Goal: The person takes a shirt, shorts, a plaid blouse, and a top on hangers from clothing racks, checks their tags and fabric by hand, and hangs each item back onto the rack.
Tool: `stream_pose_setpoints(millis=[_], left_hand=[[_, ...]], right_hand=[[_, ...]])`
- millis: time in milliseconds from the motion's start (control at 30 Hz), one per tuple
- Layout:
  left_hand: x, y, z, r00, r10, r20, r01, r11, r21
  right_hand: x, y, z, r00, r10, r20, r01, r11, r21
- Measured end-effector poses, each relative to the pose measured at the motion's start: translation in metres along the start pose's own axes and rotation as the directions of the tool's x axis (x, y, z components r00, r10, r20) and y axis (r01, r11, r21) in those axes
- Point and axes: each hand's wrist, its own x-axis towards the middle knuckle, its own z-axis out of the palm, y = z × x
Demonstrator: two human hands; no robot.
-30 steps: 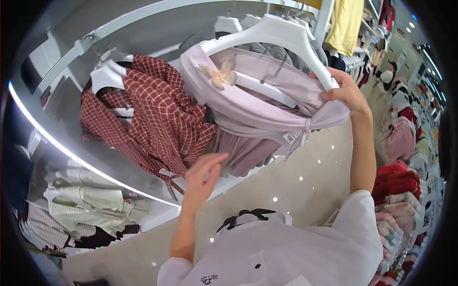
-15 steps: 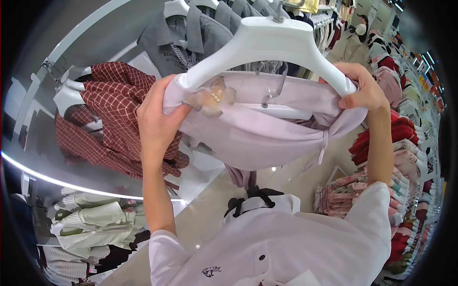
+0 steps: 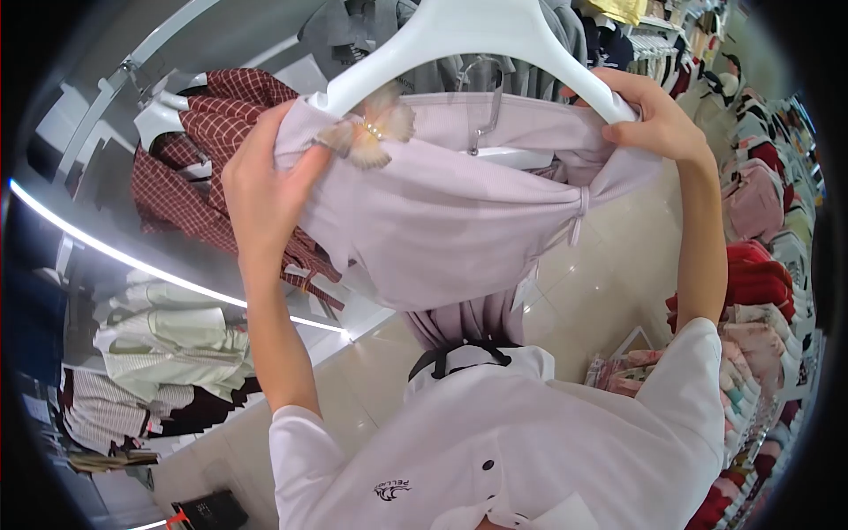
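Observation:
A pale lilac top [image 3: 442,221] hangs on a wide white hanger [image 3: 468,35], its neckline stretched across the hanger's two ends. My left hand [image 3: 269,181] grips the top's left shoulder, thumb in front, beside a butterfly-shaped ornament [image 3: 373,132]. At the other end, my right hand [image 3: 654,115] closes around the right shoulder and the hanger tip. A clear hook [image 3: 484,115] and part of a second white hanger [image 3: 521,158] show inside the neckline. Darker mauve pleated fabric [image 3: 468,322] hangs below the top. The upper hanger's hook is out of frame.
Red checked garments [image 3: 208,185] hang on a rail at the left, beside a shelf with a lit edge [image 3: 132,261]. Grey shirts [image 3: 344,35] hang behind the hanger. Pale green clothes [image 3: 168,344] are lower left. Racks of red and pink clothes [image 3: 755,283] line the right.
The view has shifted, so the hanger and top sit higher and slightly left in it. Both hands keep their grip at the shoulders. More of the mauve fabric underneath shows.

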Motion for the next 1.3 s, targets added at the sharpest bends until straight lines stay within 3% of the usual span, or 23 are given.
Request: stream_pose_setpoints(millis=[100, 133, 200, 233, 333, 433, 533, 667, 833, 900, 967, 1167, 1267, 1300], left_hand=[[0.007, 0.011, 0.004, 0.997, 0.054, -0.052, -0.050, 0.995, 0.081], [0.009, 0.014, 0.006, 0.997, 0.050, -0.066, -0.043, 0.995, 0.094], [0.014, 0.018, 0.008, 0.994, 0.045, -0.097, -0.033, 0.992, 0.121], [0.016, 0.020, 0.009, 0.994, 0.026, -0.109, -0.012, 0.992, 0.126], [0.021, 0.032, 0.009, 0.982, -0.042, -0.186, 0.076, 0.982, 0.175], [0.027, 0.030, 0.004, 0.969, -0.047, -0.241, 0.110, 0.961, 0.254], [0.025, 0.043, -0.004, 0.962, -0.121, -0.247, 0.197, 0.929, 0.313], [0.032, 0.042, -0.017, 0.967, -0.128, -0.219, 0.207, 0.896, 0.394], [0.041, 0.044, -0.019, 0.922, -0.383, -0.053, 0.386, 0.903, 0.190], [0.044, 0.050, -0.023, 0.895, -0.445, 0.016, 0.437, 0.884, 0.169], [0.043, 0.057, -0.023, 0.885, -0.463, 0.052, 0.448, 0.876, 0.178], [0.048, 0.037, -0.026, 0.883, -0.463, 0.081, 0.440, 0.874, 0.206], [0.047, 0.041, -0.031, 0.885, -0.454, 0.105, 0.430, 0.882, 0.190], [0.045, 0.044, -0.033, 0.888, -0.446, 0.107, 0.423, 0.887, 0.184]], right_hand=[[0.005, 0.013, -0.011, 0.994, -0.106, 0.008, 0.107, 0.988, -0.110], [0.006, 0.022, -0.013, 0.992, -0.119, -0.050, 0.114, 0.989, -0.094], [0.012, 0.035, -0.016, 0.960, -0.185, -0.210, 0.134, 0.962, -0.236], [0.015, 0.033, -0.018, 0.912, -0.325, -0.253, 0.217, 0.901, -0.375], [0.018, 0.004, -0.020, 0.807, -0.510, -0.296, 0.225, 0.730, -0.645], [0.027, 0.001, -0.015, 0.745, -0.486, -0.457, 0.108, 0.764, -0.636], [0.046, 0.017, -0.023, 0.600, -0.684, -0.415, 0.305, 0.675, -0.672], [0.071, 0.023, -0.033, 0.508, -0.788, -0.349, 0.360, 0.562, -0.745], [0.091, 0.030, -0.034, 0.549, -0.765, -0.336, 0.385, 0.589, -0.711], [0.092, 0.032, -0.038, 0.667, -0.666, -0.333, 0.385, 0.692, -0.611], [0.093, 0.030, -0.040, 0.777, -0.548, -0.310, 0.400, 0.810, -0.429], [0.094, 0.034, -0.038, 0.721, -0.639, -0.266, 0.437, 0.718, -0.541], [0.085, 0.017, -0.037, 0.835, -0.480, -0.269, 0.314, 0.817, -0.485], [0.082, 0.012, -0.035, 0.829, -0.484, -0.280, 0.327, 0.825, -0.460]])
